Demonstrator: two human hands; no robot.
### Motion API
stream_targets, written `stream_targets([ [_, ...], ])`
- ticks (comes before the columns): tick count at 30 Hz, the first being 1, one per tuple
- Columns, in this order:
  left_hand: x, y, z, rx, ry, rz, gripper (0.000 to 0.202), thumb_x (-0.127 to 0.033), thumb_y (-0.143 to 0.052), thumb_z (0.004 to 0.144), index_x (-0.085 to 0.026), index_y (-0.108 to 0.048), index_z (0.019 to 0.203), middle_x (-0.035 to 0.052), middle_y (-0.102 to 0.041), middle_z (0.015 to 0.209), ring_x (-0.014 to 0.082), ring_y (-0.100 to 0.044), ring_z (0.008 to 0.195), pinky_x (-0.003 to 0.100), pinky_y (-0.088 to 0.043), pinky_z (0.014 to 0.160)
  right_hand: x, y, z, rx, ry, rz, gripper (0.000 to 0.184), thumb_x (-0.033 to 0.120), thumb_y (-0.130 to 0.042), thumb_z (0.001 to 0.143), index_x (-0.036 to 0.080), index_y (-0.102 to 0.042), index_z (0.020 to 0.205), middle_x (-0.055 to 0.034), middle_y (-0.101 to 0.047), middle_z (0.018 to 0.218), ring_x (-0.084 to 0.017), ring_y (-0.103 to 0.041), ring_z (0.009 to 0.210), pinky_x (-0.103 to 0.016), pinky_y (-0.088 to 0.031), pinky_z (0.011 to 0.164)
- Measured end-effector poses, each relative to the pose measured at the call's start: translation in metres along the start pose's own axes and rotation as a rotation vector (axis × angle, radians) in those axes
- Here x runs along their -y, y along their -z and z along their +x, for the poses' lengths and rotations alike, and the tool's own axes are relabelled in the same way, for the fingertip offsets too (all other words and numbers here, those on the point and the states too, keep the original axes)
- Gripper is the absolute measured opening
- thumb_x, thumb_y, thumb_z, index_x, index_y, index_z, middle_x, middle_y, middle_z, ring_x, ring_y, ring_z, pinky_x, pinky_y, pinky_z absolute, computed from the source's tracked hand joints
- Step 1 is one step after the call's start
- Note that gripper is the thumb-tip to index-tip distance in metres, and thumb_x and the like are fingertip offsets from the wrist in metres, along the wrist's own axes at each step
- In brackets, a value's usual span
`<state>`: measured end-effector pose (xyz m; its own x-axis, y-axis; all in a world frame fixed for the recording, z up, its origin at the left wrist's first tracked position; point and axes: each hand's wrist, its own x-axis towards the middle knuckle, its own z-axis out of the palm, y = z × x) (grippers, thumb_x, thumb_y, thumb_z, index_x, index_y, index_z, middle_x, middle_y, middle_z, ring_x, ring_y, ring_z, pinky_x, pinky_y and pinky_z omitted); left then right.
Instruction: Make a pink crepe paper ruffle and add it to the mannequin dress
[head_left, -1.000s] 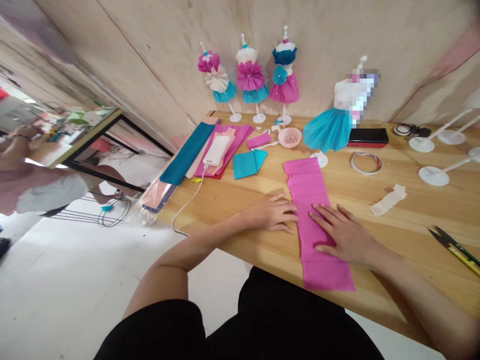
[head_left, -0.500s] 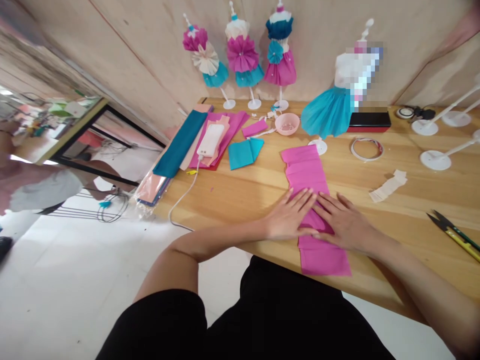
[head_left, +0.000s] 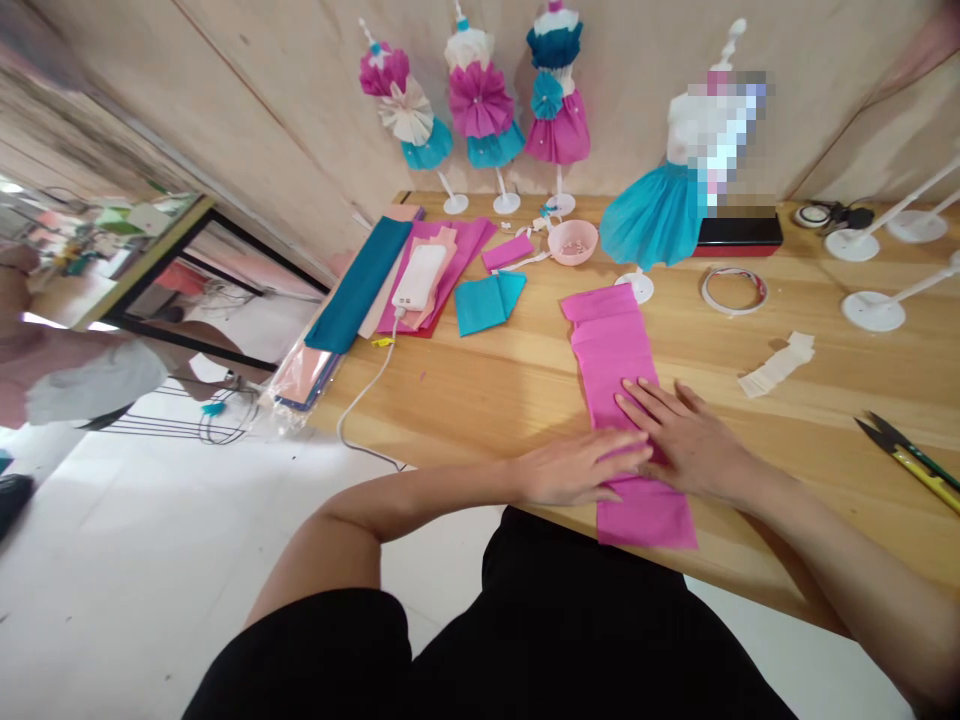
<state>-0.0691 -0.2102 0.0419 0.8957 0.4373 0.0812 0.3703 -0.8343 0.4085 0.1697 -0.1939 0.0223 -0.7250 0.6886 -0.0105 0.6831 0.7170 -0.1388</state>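
A long strip of pink crepe paper (head_left: 611, 335) lies on the wooden table, its lower end at the front edge. My left hand (head_left: 577, 467) rests across the lower half of the strip, fingers extended to the right and touching or nearly touching my other hand. My right hand (head_left: 686, 440) lies flat on the strip's right side, fingers stretched up and to the left. Neither hand grips anything. The part of the paper under the palms and fingers is hidden.
Small dress forms in crepe paper, such as one with a blue skirt (head_left: 652, 215), stand at the back. Thread snips (head_left: 907, 460) lie right. Folded blue paper (head_left: 484, 303), a pink bowl (head_left: 573, 243) and a white power bank (head_left: 421, 275) lie left and centre. A person is at far left.
My left hand has slid down the pink strip toward the table's front edge. My right hand stays nearly in place on the paper.
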Motion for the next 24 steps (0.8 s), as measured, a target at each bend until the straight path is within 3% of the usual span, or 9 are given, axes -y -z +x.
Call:
stream_targets([
  [2,0.004,-0.003,-0.013,0.072,-0.111,-0.046,0.046,-0.039,-0.037,0.097,-0.022,-0.042,0.140,0.0084,-0.048,0.143,0.0177,-0.038,0.138,0.037,-0.030,0.117,0.000,0.001,0.000,0.009,-0.004,0.003,0.089,0.066,-0.043,0.085,0.021,-0.007,0.154,-0.0116,-0.016,0.158,-0.031,-0.021,0.143,-0.056,-0.013,0.114],
  [5,0.018,-0.001,-0.036,0.047,-0.136,-0.105,0.035,-0.034,-0.047,0.094,-0.021,-0.057,0.126,0.0096,-0.059,0.130,0.0174,-0.049,0.129,0.036,-0.038,0.112,0.000,0.000,0.001,0.004,-0.023,0.017,0.093,0.072,-0.040,0.083,0.023,-0.005,0.154,-0.0105,-0.018,0.158,-0.032,-0.021,0.143,-0.056,-0.012,0.114],
  [8,0.029,0.007,-0.051,0.036,-0.165,-0.103,0.030,-0.031,-0.048,0.094,-0.022,-0.062,0.119,0.0074,-0.064,0.124,0.0157,-0.053,0.124,0.038,-0.035,0.115,0.001,-0.002,0.003,0.001,-0.034,0.028,0.093,0.073,-0.038,0.082,0.024,-0.005,0.154,-0.0099,-0.019,0.158,-0.032,-0.022,0.143,-0.056,-0.011,0.114],
  [11,0.026,0.010,-0.055,0.030,-0.212,-0.029,0.033,-0.031,-0.045,0.095,-0.018,-0.061,0.121,0.0082,-0.059,0.132,0.0168,-0.047,0.131,0.038,-0.029,0.119,0.001,-0.002,0.003,0.009,-0.035,0.022,0.092,0.073,-0.037,0.083,0.024,-0.006,0.154,-0.0093,-0.018,0.158,-0.032,-0.021,0.144,-0.056,-0.011,0.114],
  [15,0.005,0.001,-0.041,0.058,-0.303,0.080,0.039,-0.032,-0.041,0.097,-0.013,-0.054,0.129,0.0084,-0.037,0.151,0.0173,-0.027,0.144,0.034,-0.025,0.121,0.002,0.001,0.003,0.015,-0.040,0.009,0.088,0.068,-0.039,0.085,0.023,-0.009,0.154,-0.0094,-0.016,0.159,-0.031,-0.020,0.144,-0.055,-0.012,0.114],
  [17,-0.003,-0.006,-0.030,0.041,-0.181,0.099,0.048,-0.044,-0.040,0.095,-0.011,-0.054,0.128,0.0099,-0.033,0.153,0.0192,-0.022,0.146,0.034,-0.025,0.120,0.002,0.001,0.003,0.016,-0.040,0.006,0.086,0.065,-0.041,0.086,0.024,-0.009,0.154,-0.0094,-0.016,0.159,-0.031,-0.021,0.144,-0.056,-0.012,0.114],
  [20,-0.005,-0.012,-0.022,0.022,0.111,0.158,0.066,-0.057,-0.034,0.093,-0.015,-0.034,0.144,0.0104,-0.027,0.155,0.0223,-0.019,0.146,0.046,-0.013,0.121,0.005,-0.002,0.004,-0.007,-0.055,0.006,0.088,0.068,-0.041,0.085,0.023,-0.007,0.154,-0.0102,-0.017,0.159,-0.032,-0.021,0.143,-0.057,-0.012,0.113],
  [24,0.004,-0.010,-0.030,0.002,0.204,0.221,0.070,-0.059,-0.031,0.093,-0.021,-0.019,0.150,0.0096,-0.022,0.157,0.0249,-0.012,0.148,0.054,-0.001,0.119,0.004,-0.003,0.007,-0.038,-0.079,-0.001,0.092,0.072,-0.040,0.083,0.022,-0.006,0.154,-0.0112,-0.019,0.158,-0.033,-0.021,0.143,-0.059,-0.011,0.113],
])
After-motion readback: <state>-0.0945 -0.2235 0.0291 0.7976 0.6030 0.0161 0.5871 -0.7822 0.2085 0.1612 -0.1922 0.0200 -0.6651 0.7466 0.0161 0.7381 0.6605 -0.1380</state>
